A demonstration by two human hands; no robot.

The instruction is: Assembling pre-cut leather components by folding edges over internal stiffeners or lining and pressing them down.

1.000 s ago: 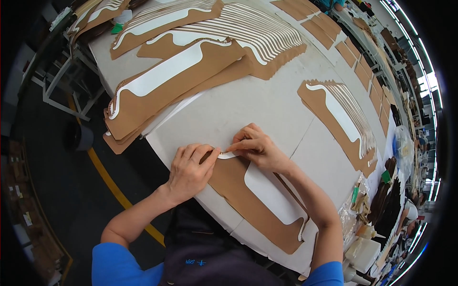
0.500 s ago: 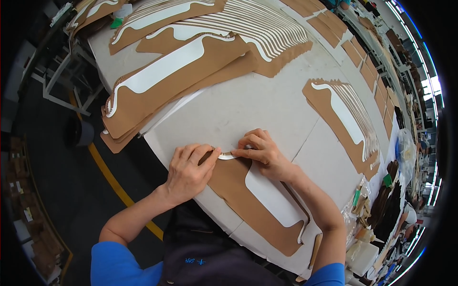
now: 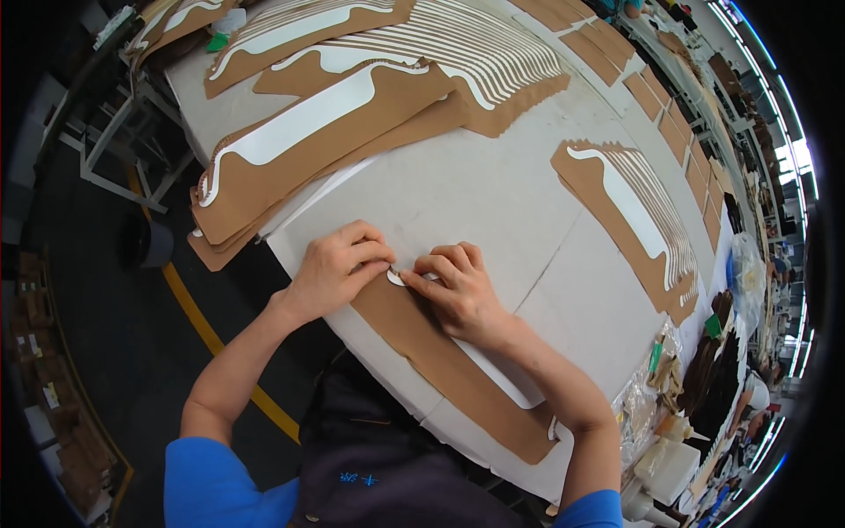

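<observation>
A long brown cardboard piece [image 3: 440,361] lies along the near edge of the white table [image 3: 493,194], with a white strip [image 3: 493,374] stuck along it. My left hand [image 3: 339,268] rests flat on the upper end of the brown piece, fingertips at the strip's rounded white tip [image 3: 396,278]. My right hand [image 3: 458,290] presses down on the same end from the right, fingers pinched at the tip. The two hands almost touch. My right forearm hides the middle of the strip.
Stacks of brown pieces with white strips lie fanned at the back left [image 3: 308,150], back middle [image 3: 475,53] and right [image 3: 642,220]. More brown sheets run along the far right edge [image 3: 669,123]. A yellow floor line [image 3: 202,326] passes left of the table. Bags and clutter sit at lower right [image 3: 687,414].
Both hands stay on the end of the brown piece; the fingers have drawn closer together at the white strip's tip. The view has shifted slightly.
</observation>
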